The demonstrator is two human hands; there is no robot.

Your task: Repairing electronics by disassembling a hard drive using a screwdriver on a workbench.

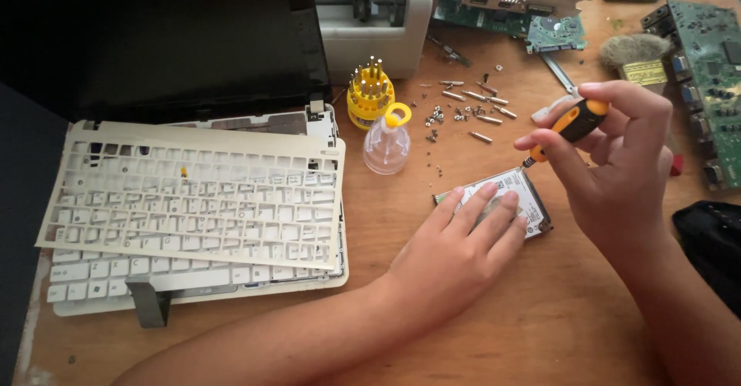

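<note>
Screwdriver tip on a flat silver hard drive (519, 193)
Left hand (463, 243) presses flat, fingers spread, on it; right hand (617, 162) pinches an orange-and-black screwdriver (570, 127).

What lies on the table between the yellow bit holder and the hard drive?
In the head view, a clear plastic cap with a yellow ring lies between the yellow bit holder and the hard drive.

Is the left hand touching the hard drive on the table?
Touching. The head view shows the left hand lying flat with its fingers on the hard drive.
</note>
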